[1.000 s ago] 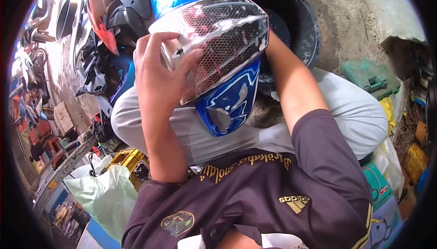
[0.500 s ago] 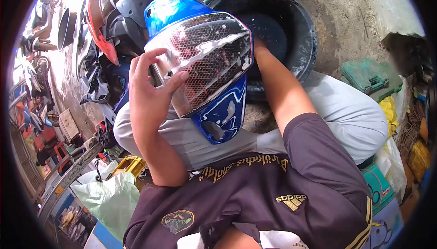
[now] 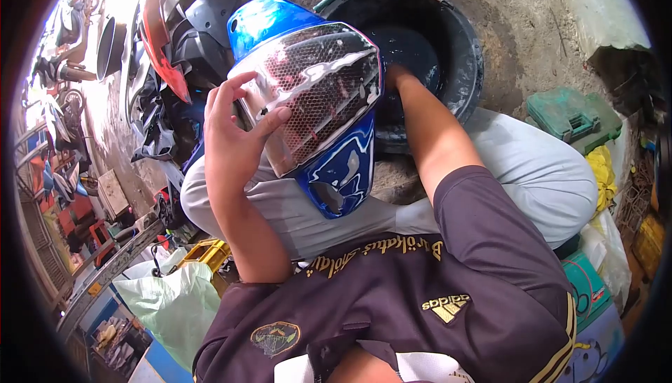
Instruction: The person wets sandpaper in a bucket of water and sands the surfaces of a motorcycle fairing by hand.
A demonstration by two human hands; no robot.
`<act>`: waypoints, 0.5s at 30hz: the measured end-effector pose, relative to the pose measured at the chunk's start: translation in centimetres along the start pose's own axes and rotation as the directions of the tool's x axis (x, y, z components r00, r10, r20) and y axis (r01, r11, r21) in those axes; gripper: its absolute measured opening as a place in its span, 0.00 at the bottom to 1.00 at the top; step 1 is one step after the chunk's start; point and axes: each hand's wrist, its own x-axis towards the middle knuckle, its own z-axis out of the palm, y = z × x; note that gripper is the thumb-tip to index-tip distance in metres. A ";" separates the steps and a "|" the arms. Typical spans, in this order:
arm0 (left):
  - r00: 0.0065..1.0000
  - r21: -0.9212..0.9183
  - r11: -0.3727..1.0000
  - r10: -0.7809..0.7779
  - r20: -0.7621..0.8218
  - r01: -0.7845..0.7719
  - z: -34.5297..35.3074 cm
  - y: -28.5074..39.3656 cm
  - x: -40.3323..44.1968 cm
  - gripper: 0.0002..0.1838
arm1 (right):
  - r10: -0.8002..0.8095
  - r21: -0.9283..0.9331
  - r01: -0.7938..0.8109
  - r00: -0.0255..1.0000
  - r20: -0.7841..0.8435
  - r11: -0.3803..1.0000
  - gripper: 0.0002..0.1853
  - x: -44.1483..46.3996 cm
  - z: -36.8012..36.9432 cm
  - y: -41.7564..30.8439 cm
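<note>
A motorcycle body panel (image 3: 315, 89), glossy blue with a honeycomb-patterned middle and white wet streaks, is tilted over my lap. My left hand (image 3: 238, 120) grips its left edge, thumb on the patterned face and fingers spread along the side. Beyond the panel stands a round black tub (image 3: 465, 54), with dark liquid inside. My right hand (image 3: 397, 77) reaches down into the tub beside the panel's right edge. Only its wrist side shows, and the fingers are hidden.
Motorcycle fairings, including a red one (image 3: 161, 40), are piled at the upper left. A green tool case (image 3: 567, 117) lies right of my knee. A pale plastic bag (image 3: 171, 306) and a yellow crate (image 3: 208, 251) sit at the lower left. Concrete floor surrounds the tub.
The view has shifted slightly. My right hand remains down in the tub, its wrist less blurred now. My left hand keeps the same hold on the panel.
</note>
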 end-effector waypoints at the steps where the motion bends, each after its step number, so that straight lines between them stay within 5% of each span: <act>1: 1.000 0.003 1.000 -0.004 -0.002 0.004 0.0 0.0 0.0 0.38 | -0.012 -0.037 0.013 0.999 0.037 0.999 0.23 0.4 0.0 0.3; 3: 1.000 -0.001 1.000 -0.003 0.000 0.003 -0.1 -0.1 -0.1 0.38 | -0.028 -0.115 0.040 0.994 0.107 0.993 0.22 0.7 -1.1 0.7; 6: 1.000 -0.010 1.000 -0.004 0.001 0.004 0.0 -0.4 0.0 0.39 | 0.158 0.126 -0.140 0.978 -0.140 0.982 0.19 -1.7 -2.6 0.2; 9: 1.000 0.002 1.000 -0.012 0.006 0.012 0.0 -0.3 -0.1 0.39 | 0.148 0.136 -0.112 0.945 -0.292 0.984 0.21 -5.0 -3.7 -1.6; 12: 1.000 -0.002 1.000 -0.003 0.001 0.003 0.1 -0.3 0.0 0.39 | 0.247 0.165 -0.215 0.948 -0.203 0.962 0.21 -4.7 -3.3 -1.6; 15: 1.000 -0.015 1.000 0.007 -0.004 -0.007 0.2 -0.3 -0.1 0.40 | 0.280 0.220 -0.218 0.908 -0.312 0.951 0.19 -1.8 -2.1 0.9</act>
